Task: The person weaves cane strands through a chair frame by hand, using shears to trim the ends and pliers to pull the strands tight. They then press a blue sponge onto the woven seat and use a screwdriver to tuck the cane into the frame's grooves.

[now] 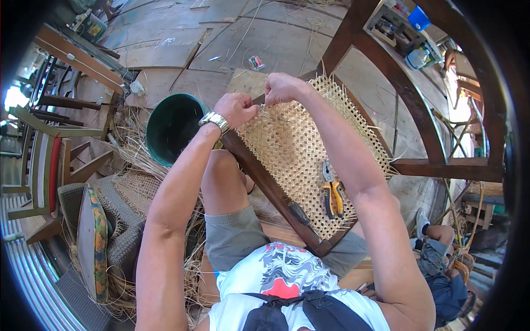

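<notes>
A chair seat of woven cane (287,143) in a dark wooden frame lies across my lap. At its far left corner, my left hand (236,108), with a watch (215,121) on the wrist, has its fingers closed. Just right of it, my right hand (280,89) is closed in a pinch at the cane's edge. What the fingers of either hand hold is too small to make out. Pliers with yellow and black handles (333,193) rest on the weave. A dark-handled tool (299,213) lies on the frame's near left rail.
A green bucket (175,128) stands left of the seat, with loose cane strands (130,146) around it. The chair's dark curved frame (406,88) rises at the right. Another person (441,265) sits at the lower right. Stacked chairs (44,165) are at the left.
</notes>
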Demonstrator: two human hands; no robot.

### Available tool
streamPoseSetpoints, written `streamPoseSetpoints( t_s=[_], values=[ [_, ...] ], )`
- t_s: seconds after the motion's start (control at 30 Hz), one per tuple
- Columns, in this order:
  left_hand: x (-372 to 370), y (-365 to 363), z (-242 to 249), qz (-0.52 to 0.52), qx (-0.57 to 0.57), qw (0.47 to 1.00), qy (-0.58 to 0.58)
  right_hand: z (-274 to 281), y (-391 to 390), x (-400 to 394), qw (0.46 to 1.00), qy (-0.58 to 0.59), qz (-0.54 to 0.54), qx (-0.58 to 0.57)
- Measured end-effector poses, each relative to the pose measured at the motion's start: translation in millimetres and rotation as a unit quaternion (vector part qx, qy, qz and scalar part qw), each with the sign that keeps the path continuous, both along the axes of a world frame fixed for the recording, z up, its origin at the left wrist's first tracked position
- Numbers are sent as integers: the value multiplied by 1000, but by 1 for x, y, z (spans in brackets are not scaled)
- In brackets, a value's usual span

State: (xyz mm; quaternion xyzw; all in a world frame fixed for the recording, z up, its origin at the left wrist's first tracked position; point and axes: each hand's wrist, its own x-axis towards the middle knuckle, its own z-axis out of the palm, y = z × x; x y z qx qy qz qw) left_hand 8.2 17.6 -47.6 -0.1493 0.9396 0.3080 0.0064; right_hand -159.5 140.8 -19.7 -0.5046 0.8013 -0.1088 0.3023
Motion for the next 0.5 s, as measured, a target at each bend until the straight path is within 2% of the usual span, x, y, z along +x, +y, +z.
streamPoseSetpoints(
  t_s=[0.1, 0.27, 0.33, 0.5],
  values=[
    [1, 1, -1, 5, -10, 1000, -8, -6, 0, 5, 999, 45, 30, 6],
    [3, 0, 2, 1, -15, 1000, 7, -10, 28, 15, 990, 1, -85, -116],
    [1, 5, 10, -8, -24, 1000, 4, -13, 33, 16, 986, -37, -98, -132],
    [-5, 25, 38, 25, -111, 985, -127, -9, 40, 13, 977, -112, -105, -150]
  ],
)
